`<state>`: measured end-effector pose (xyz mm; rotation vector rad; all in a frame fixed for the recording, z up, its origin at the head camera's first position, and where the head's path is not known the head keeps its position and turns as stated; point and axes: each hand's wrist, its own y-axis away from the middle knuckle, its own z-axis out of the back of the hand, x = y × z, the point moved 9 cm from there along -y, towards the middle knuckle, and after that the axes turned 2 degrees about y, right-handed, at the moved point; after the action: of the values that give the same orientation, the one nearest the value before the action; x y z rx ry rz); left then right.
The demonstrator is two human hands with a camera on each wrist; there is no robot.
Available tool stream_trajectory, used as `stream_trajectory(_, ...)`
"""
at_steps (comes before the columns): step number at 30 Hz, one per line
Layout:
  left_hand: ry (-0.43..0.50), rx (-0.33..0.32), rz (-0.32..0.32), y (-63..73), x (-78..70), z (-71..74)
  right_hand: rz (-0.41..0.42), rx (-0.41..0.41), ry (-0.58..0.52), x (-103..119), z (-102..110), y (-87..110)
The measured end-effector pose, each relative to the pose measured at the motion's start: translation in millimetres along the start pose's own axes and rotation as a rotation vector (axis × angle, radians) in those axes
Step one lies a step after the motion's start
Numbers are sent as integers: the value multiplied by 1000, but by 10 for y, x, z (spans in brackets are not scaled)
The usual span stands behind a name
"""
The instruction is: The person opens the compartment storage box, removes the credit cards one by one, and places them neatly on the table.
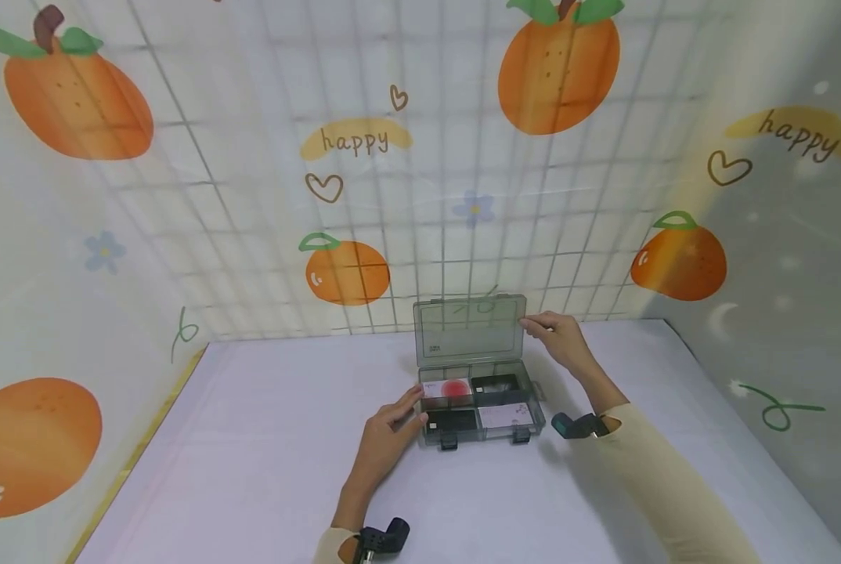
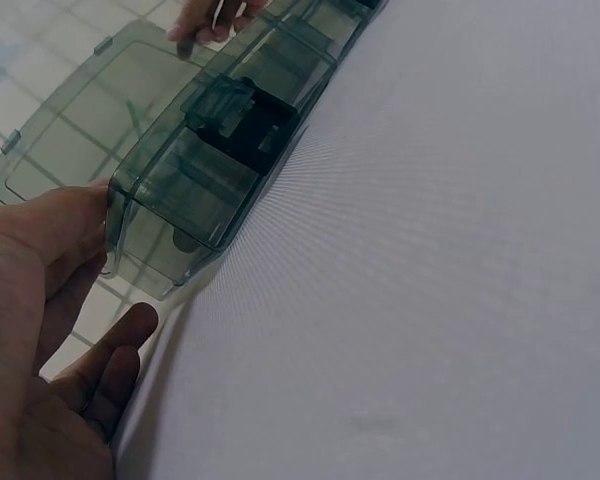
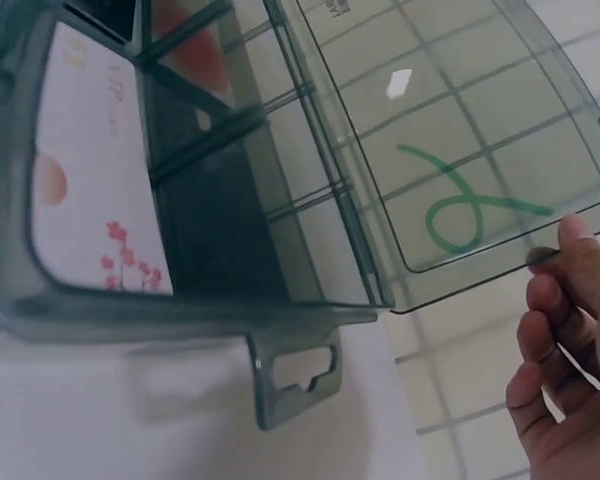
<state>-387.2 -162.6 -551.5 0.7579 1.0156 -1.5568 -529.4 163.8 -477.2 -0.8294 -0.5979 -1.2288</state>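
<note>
A clear grey-green plastic compartment box lies on the table with its lid raised. White cards, one with a red disc and one with a flower print, sit in two compartments; dark cards fill two others. My right hand pinches the lid's right edge between thumb and forefinger, as the right wrist view also shows. At the box's left side, my left hand touches the wall with extended fingers; in the left wrist view its thumb lies along the box corner.
Two dark latches hang at the box's front, and a hanging tab juts from its right side. The white tabletop meets a wire grid behind a fruit-printed curtain. Each wrist wears a small black camera.
</note>
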Motion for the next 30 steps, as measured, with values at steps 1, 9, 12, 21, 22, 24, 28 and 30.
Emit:
stream_trajectory(1,1,-2,-3,0,-4,6,-4,5,-2,-3,-12,-9)
stream_trajectory(9,13,-19,-41,9,-38,17,-45,21,-21,-48,-95,-74)
stream_trajectory(12,7,-25,-45,9,-44,17,-84,35,-36,-107,-141,-112)
stream_trajectory(21,5,-15,-6,7,16,11,-161,80,4,-273,-280,-160)
stream_trajectory(22,12,-12,-8,8,13,10,-167,89,15,-288,-292,-157)
stream_trajectory(24,21,-5,-17,10,-7,6,-193,103,30,-332,-315,-158)
stream_trajectory(28,26,-3,-21,15,-48,14,-222,125,60,-378,-355,-169)
stream_trajectory(30,21,-11,-20,15,-61,27,-218,135,68,-377,-373,-181)
